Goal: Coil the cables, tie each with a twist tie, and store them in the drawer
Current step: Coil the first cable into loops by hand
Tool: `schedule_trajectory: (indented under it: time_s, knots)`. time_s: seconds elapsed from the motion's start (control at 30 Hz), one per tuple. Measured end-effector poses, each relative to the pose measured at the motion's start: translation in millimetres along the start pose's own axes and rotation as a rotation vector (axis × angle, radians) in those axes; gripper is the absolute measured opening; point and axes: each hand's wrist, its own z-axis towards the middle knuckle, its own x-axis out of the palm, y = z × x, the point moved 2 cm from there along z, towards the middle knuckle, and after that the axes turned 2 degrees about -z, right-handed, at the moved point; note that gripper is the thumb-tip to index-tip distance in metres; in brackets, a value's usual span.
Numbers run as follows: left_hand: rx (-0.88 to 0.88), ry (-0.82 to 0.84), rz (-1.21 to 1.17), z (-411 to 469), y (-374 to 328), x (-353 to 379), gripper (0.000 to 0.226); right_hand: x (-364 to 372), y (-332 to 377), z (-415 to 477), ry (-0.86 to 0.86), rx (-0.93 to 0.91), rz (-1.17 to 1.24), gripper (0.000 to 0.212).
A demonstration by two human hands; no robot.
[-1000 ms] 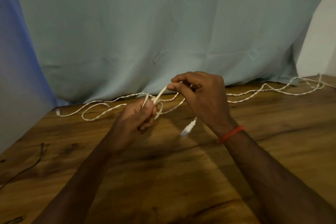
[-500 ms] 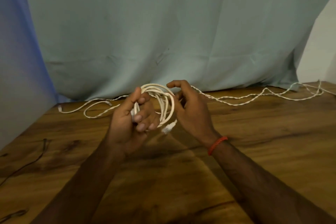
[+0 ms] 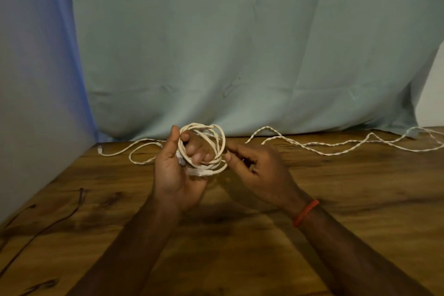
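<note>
- Left hand [image 3: 173, 175] grasps the white cable coil [image 3: 222, 144]. Fingers curl through the loops and the thumb stands up against the coil's left side. The coil is held above the wooden table [image 3: 360, 199], centre of view.
- Right hand [image 3: 259, 170] sits at the coil's right edge with fingers loosely curled. The thumb tip touches or is just beside the outer loop; we cannot tell whether it pinches a strand.
- White plug [image 3: 195, 172] lies across the coil's bottom and does not look tucked under any loop.
- Risk, as we judge it: the loops are uneven and only the left fingers gather them. If those fingers relax, the coil springs open and the plug end drops out.
- Risk: we see no twist tie. Fetching one takes the right hand away, leaving one hand to keep the loops together.
- Risk: the twisted white cord [image 3: 336, 149] lies on the table just behind the hands, with one bend rising near the right hand. It could snag in the coil. We cannot tell if it joins the coil.
- Red thread band [image 3: 305, 212] on the right wrist could catch a strand, a minor risk.
- Room: open wood shows below and right of the forearms, enough to set the coil down.
- Edges: the table's left edge meets a grey wall [image 3: 36, 103]. A dark cable [image 3: 74, 209] lies near that edge, well apart from the hands.
- The back edge runs under the teal cloth backdrop [image 3: 240, 55]. No drawer is in view.
</note>
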Motion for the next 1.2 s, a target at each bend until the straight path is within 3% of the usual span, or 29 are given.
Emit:
schedule_trajectory:
  time_s: [0.1,0.2,0.3,0.53,0.7,0.8,0.93,1.03,1.1,1.2]
  knots:
    - [0.050,-0.086,-0.012,-2.6,0.1,4.2,0.041,-2.1,5.9,0.0,0.049,-0.076,-0.002,0.028]
    - [0.095,-0.066,-0.022,-4.0,-1.6,8.1,0.043,3.3,6.4,-0.3,0.088,-0.130,-0.072,0.035]
    - [0.117,-0.063,0.042,-4.7,-0.2,9.2,0.055,12.1,2.4,-0.7,0.017,-0.193,-0.180,0.029]
    - [0.125,0.006,0.215,-2.9,3.5,3.7,0.044,9.6,4.2,-0.9,-0.077,-0.169,-0.292,0.030]
    - [0.080,0.061,0.217,-4.5,3.8,7.4,0.044,9.6,4.7,-0.8,-0.057,-0.113,-0.274,0.031]
    - [0.027,0.121,0.156,-5.2,1.5,10.3,0.045,-0.6,8.0,3.0,-0.074,-0.028,-0.039,0.032]
    - [-0.040,0.229,0.096,-5.2,4.3,12.2,0.048,-6.5,12.5,3.1,-0.314,0.017,0.072,0.049]
    - [-0.085,0.265,0.119,-5.3,8.0,10.7,0.044,-2.4,10.6,4.0,-0.441,0.217,0.146,0.038]
    - [-0.119,0.281,0.129,-5.8,9.4,9.1,0.044,-4.8,3.4,6.4,-0.339,0.401,0.258,0.045]
    - [-0.182,0.309,0.136,-6.2,12.7,9.5,0.047,1.4,0.5,5.4,0.001,0.480,0.405,0.052]
